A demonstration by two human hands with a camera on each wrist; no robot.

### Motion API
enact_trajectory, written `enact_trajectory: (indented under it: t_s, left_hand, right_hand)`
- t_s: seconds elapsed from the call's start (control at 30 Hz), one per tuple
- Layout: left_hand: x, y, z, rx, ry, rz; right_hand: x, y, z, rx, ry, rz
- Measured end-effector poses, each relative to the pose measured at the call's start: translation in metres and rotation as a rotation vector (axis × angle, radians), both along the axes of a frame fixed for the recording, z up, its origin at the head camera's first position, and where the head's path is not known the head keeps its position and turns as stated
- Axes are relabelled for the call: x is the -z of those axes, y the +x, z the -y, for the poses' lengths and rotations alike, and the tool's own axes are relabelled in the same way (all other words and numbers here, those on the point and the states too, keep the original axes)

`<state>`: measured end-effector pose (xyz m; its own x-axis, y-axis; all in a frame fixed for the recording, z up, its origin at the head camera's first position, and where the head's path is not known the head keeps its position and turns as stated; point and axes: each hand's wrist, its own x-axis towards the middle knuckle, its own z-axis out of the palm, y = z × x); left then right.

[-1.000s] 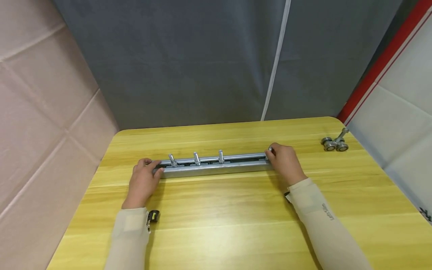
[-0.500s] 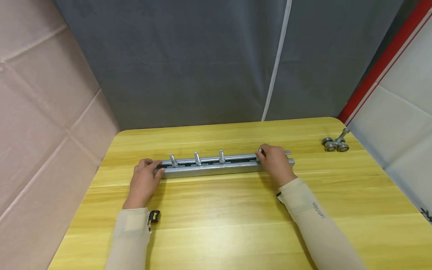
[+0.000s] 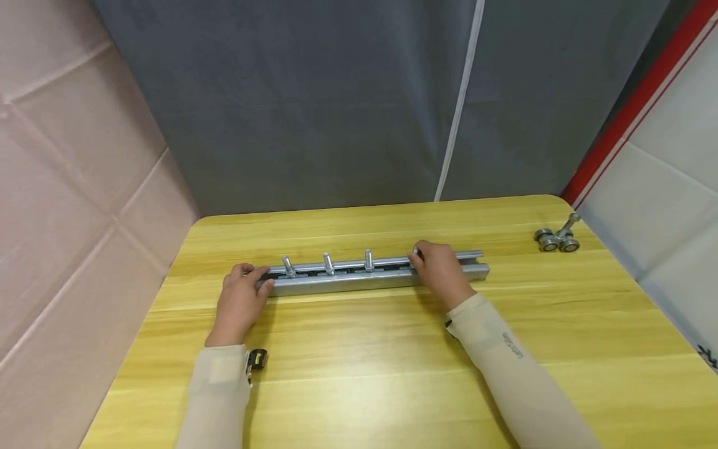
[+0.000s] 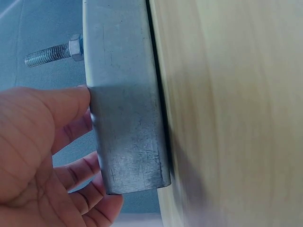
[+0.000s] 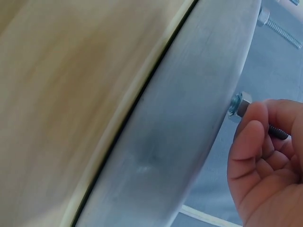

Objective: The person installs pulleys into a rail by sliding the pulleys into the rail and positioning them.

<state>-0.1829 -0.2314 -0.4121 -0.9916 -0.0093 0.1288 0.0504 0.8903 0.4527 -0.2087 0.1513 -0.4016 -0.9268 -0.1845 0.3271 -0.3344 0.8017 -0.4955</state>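
A galvanised steel channel rail (image 3: 348,285) lies slot upward across the wooden table. Three threaded bolts with nuts, such as the middle bolt (image 3: 328,264), stand up from its slot; dark trolley parts show below them. My left hand (image 3: 241,302) grips the rail's left end, its thumb on the near edge in the left wrist view. Partway along the right half, my right hand (image 3: 442,274) pinches another trolley bolt (image 5: 278,133) just above its nut (image 5: 244,104). The trolley body beneath this bolt is hidden inside the rail.
A loose roller trolley (image 3: 556,240) with several wheels and a tilted bolt rests near the table's back right corner. The wooden table (image 3: 359,362) runs back to a grey curtain (image 3: 314,106). Padded panels stand at both sides.
My right hand has slid left along the rail with the pinched bolt, uncovering the rail's right end. The left hand and the other three bolts have stayed about where they were.
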Motion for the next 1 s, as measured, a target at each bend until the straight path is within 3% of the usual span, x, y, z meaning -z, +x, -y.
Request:
enact_trajectory:
  t_s: [1.0]
  left_hand:
    - [-0.001, 0.0, 0.0, 0.007, 0.009, -0.011]
  right_hand:
    - [0.002, -0.001, 0.015, 0.011, -0.013, 0.011]
